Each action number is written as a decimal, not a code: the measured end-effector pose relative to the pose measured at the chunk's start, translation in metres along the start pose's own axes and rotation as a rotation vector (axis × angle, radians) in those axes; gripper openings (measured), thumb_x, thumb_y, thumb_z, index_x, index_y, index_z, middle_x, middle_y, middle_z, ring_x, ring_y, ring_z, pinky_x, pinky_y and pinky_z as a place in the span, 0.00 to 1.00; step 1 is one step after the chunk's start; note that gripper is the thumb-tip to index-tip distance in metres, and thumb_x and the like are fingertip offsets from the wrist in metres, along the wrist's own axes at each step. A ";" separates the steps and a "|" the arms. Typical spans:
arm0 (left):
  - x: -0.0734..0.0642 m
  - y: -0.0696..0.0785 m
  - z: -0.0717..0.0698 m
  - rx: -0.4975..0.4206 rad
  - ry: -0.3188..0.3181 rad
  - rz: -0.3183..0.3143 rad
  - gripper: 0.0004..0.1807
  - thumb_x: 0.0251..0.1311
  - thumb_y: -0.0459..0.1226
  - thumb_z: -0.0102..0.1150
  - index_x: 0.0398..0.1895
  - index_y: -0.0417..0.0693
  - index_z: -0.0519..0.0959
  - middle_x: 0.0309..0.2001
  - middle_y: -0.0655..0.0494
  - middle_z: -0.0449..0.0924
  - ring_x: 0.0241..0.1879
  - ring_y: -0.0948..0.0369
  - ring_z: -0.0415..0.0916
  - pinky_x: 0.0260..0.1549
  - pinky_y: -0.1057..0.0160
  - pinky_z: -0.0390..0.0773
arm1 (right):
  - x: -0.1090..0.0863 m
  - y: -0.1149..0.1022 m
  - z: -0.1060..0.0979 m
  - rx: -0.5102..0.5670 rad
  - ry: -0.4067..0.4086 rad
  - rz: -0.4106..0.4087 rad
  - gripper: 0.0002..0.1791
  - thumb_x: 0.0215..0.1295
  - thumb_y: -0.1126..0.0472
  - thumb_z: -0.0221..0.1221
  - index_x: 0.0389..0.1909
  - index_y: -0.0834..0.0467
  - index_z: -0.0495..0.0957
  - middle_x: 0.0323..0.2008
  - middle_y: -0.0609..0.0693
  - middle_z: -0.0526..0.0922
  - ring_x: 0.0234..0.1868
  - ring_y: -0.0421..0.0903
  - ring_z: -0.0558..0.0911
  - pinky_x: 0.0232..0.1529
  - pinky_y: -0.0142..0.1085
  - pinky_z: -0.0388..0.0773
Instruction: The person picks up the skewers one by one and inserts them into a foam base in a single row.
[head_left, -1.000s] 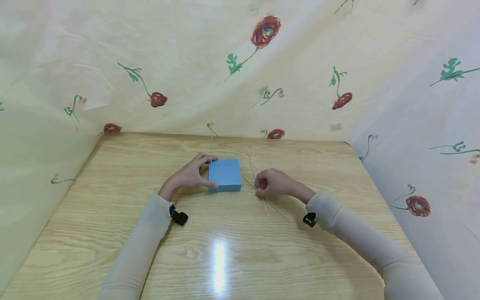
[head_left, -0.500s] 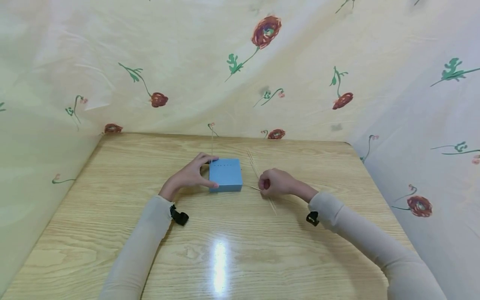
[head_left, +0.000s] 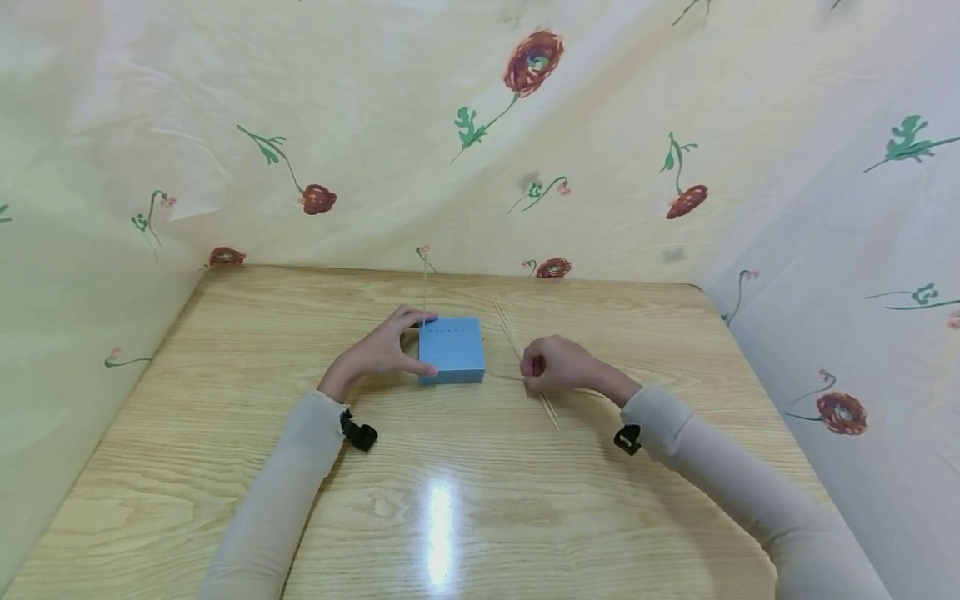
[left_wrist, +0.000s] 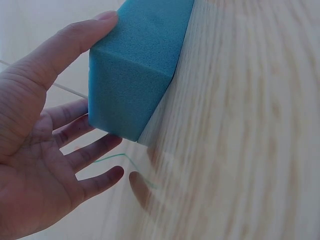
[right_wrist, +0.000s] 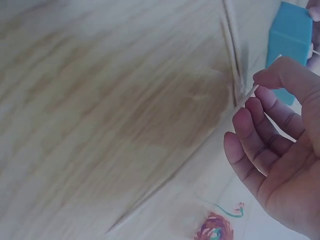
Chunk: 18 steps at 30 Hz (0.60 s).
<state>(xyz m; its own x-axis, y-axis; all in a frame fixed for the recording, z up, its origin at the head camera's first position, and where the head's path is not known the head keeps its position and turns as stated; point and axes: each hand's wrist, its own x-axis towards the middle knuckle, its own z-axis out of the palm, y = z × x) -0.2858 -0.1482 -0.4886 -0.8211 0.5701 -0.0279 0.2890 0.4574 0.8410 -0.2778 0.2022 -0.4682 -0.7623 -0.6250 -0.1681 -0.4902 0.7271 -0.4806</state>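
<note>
A blue foam block with a row of small dark holes along its top sits on the table. My left hand grips its left side, thumb at the front and fingers at the back. One thin wooden skewer stands upright at the block's back left. To the right of the block, my right hand pinches another skewer between thumb and forefinger, seen in the right wrist view. This skewer lies low and nearly sideways. More loose skewers lie on the table under that hand, partly hidden by it.
The wood-grain table reaches back to a flowered cloth hanging behind it and at both sides. Each wrist wears a black strap, such as the left strap. A bright light reflection lies on the front of the table.
My right hand has shifted slightly right, and the skewer it pinches has turned from slanting to nearly sideways. The other loose skewers have moved closer together. My left hand and the block stay put.
</note>
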 end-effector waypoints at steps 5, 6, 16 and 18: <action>0.000 0.001 0.000 -0.008 0.000 0.002 0.51 0.52 0.44 0.79 0.79 0.52 0.61 0.72 0.47 0.57 0.73 0.45 0.57 0.70 0.37 0.62 | 0.000 -0.001 -0.007 0.033 0.000 -0.007 0.05 0.57 0.68 0.65 0.29 0.54 0.83 0.29 0.45 0.83 0.31 0.39 0.78 0.35 0.34 0.77; 0.000 0.001 0.000 -0.009 0.001 0.003 0.51 0.52 0.44 0.79 0.78 0.52 0.61 0.72 0.47 0.57 0.73 0.45 0.57 0.70 0.37 0.62 | 0.000 -0.002 -0.009 0.038 0.000 -0.011 0.05 0.58 0.68 0.64 0.29 0.54 0.83 0.29 0.45 0.83 0.31 0.39 0.78 0.35 0.34 0.77; 0.001 0.000 0.001 -0.013 0.000 0.005 0.50 0.53 0.44 0.79 0.78 0.53 0.62 0.72 0.47 0.57 0.73 0.45 0.57 0.70 0.37 0.62 | 0.000 -0.008 -0.026 0.094 0.025 -0.029 0.02 0.68 0.69 0.63 0.35 0.65 0.83 0.31 0.55 0.88 0.34 0.47 0.85 0.36 0.35 0.80; 0.000 0.000 0.001 -0.016 0.001 0.004 0.50 0.53 0.43 0.79 0.78 0.53 0.62 0.72 0.47 0.57 0.73 0.45 0.57 0.70 0.37 0.62 | 0.000 -0.009 -0.029 0.119 0.045 -0.023 0.03 0.68 0.71 0.62 0.37 0.67 0.83 0.32 0.56 0.88 0.34 0.49 0.86 0.36 0.36 0.81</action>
<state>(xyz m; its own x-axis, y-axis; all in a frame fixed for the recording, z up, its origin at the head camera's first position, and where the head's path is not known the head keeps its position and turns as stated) -0.2858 -0.1478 -0.4892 -0.8203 0.5713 -0.0243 0.2842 0.4442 0.8497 -0.2857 0.2042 -0.4394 -0.7710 -0.6256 -0.1189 -0.4560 0.6726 -0.5828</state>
